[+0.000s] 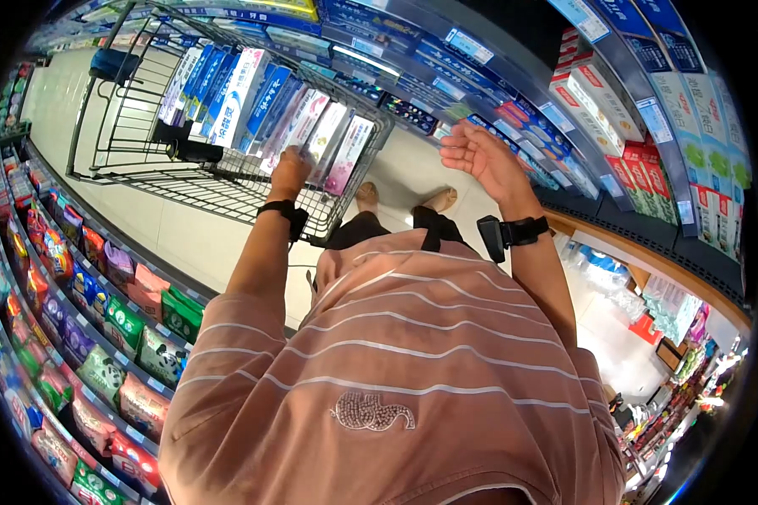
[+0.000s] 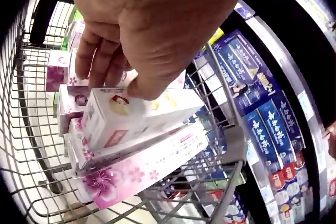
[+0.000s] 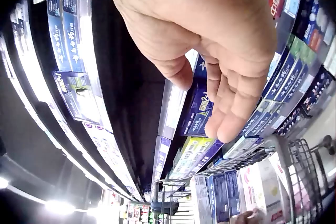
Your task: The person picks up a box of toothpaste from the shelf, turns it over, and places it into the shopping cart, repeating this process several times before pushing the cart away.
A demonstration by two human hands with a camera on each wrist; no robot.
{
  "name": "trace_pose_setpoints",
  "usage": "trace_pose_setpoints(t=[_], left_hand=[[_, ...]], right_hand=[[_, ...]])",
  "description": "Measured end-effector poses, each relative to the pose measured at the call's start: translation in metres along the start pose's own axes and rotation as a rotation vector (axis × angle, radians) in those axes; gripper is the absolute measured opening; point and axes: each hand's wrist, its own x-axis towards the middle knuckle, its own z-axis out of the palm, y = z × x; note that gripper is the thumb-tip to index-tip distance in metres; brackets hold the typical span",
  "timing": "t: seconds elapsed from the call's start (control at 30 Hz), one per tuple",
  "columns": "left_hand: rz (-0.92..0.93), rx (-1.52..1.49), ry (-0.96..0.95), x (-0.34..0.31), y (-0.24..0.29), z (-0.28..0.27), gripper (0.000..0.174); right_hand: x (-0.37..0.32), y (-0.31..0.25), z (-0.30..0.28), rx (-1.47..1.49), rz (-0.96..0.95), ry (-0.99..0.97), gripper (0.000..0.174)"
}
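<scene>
Several toothpaste-like boxes stand in a row in a wire shopping cart. At the row's near end, my left hand is on a box; in the left wrist view this hand grips a white box with yellow and red print, thumb on its top edge and fingers partly hidden behind. A pink-flowered box lies beside it. My right hand is raised before the shelf, holding nothing. In the right wrist view this hand has relaxed, slightly bent fingers, in front of blue boxes.
Shelves of blue, red and white boxes run along the top and right. Another shelf with colourful bags curves along the left. Tiled floor and two feet show beside the cart. A black handle-like part sits on the cart.
</scene>
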Motion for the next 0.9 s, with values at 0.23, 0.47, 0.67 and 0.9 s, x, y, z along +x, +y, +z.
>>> trace_pose_setpoints(t=[0.23,0.47,0.67,0.9], left_hand=[[-0.039,0.086,-0.052,-0.001,0.027,0.028,0.044],[-0.03,-0.373,-0.198,-0.007,0.025,-0.028,0.05],[-0.155,-0.897,-0.29,-0.044,0.066,-0.113,0.05],[0.039,-0.987,-0.418,-0.043,0.143,-0.168,0.045]], right_hand=[[0.0,-0.006,0.005,-0.016,0.024,0.025,0.028],[-0.006,-0.012,-0.004,-0.003,0.007,0.045,0.028],[-0.015,-0.018,-0.009,0.015,-0.077,0.037,0.029],[-0.037,-0.02,0.011,-0.03,-0.139,0.097,0.038]])
